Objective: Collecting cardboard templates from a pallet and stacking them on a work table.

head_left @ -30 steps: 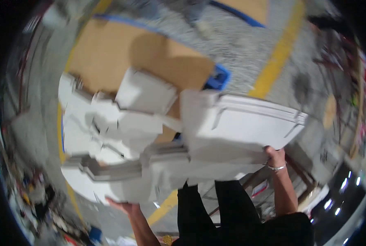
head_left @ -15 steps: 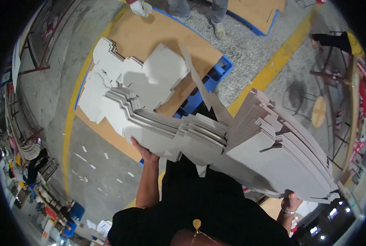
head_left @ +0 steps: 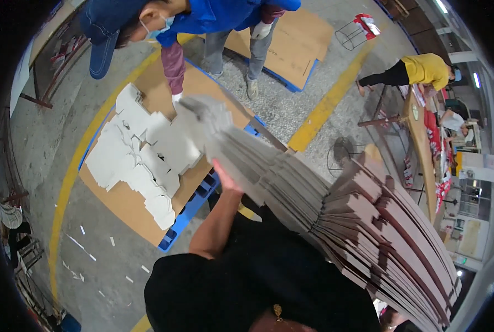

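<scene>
A thick stack of die-cut cardboard sheets [head_left: 291, 182], greyish white with notched edges, slants across my body from upper left to lower right. My left hand [head_left: 227, 178] grips its lower left edge, fingers partly hidden by the sheets. At the stack's far right end my right hand [head_left: 390, 318] holds the underside, mostly covered by the sheets. The sheets fan apart toward the right. More white die-cut sheets [head_left: 130, 149] lie in an uneven pile on a brown board [head_left: 119, 207] over a blue pallet [head_left: 183, 221], left of the stack.
A co-worker in a blue shirt [head_left: 219, 16] bends over the pallet's far side, a white-gloved hand [head_left: 176, 98] near the sheets. Another board-topped pallet [head_left: 297, 47] stands behind. A person in yellow [head_left: 424, 71] leans at a long table [head_left: 418, 149] on the right. Paper scraps [head_left: 81, 247] litter the floor.
The stack has turned, its left end rising away from me and its right end dropping nearer, and its sheets show more edge-on. The co-worker has leaned into view over the pallet.
</scene>
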### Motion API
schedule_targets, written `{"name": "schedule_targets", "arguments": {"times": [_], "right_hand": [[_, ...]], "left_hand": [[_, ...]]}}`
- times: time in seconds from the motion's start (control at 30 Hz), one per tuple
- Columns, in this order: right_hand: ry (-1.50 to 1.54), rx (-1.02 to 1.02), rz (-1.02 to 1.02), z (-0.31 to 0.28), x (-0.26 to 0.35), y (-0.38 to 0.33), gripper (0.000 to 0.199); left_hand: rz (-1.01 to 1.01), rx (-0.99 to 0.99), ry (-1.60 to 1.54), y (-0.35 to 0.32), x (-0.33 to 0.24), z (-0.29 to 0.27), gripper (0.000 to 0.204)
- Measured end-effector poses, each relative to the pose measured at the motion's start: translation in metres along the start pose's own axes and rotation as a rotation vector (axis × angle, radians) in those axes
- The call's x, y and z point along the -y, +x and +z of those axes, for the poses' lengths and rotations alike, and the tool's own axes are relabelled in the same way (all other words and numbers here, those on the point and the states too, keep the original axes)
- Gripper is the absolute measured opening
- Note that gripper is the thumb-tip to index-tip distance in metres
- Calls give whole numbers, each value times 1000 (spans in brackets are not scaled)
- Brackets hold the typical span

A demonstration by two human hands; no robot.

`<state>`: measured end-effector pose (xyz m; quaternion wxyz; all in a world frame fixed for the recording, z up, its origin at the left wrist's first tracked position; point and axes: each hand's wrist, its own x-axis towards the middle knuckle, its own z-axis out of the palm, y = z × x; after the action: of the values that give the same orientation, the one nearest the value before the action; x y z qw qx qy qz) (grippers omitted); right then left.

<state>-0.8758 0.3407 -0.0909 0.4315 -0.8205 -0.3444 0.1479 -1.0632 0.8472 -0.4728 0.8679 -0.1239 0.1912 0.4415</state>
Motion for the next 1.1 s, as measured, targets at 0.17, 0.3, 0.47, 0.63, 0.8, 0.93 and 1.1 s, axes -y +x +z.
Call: {"name": "schedule_targets", "arguments": {"times": [0.17, 0.3, 0.47, 0.63, 0.8, 0.93, 1.1], "right_hand": [[44, 39, 66, 137, 38, 172, 68], [69, -161, 174, 209, 64, 267, 67], [105, -589, 278, 176, 69, 301, 66], [306, -725, 418, 98, 11, 46, 65], [573, -845, 378, 112, -28, 38, 61], [629, -962, 371, 113, -64, 60, 61], [632, -1133, 395, 124, -66, 96, 60]], "left_hand": [[-137, 30, 17, 60, 69, 13, 84], [-126, 34, 206, 80, 129, 74, 87], [-429, 334, 281, 121, 141, 90, 87], [-443, 473, 378, 145, 162, 110, 88], [-6, 336, 1097, 105, 216, 189, 87], [-465, 402, 696, 150, 229, 216, 89], [-374, 436, 873, 223, 285, 238, 85]]}}
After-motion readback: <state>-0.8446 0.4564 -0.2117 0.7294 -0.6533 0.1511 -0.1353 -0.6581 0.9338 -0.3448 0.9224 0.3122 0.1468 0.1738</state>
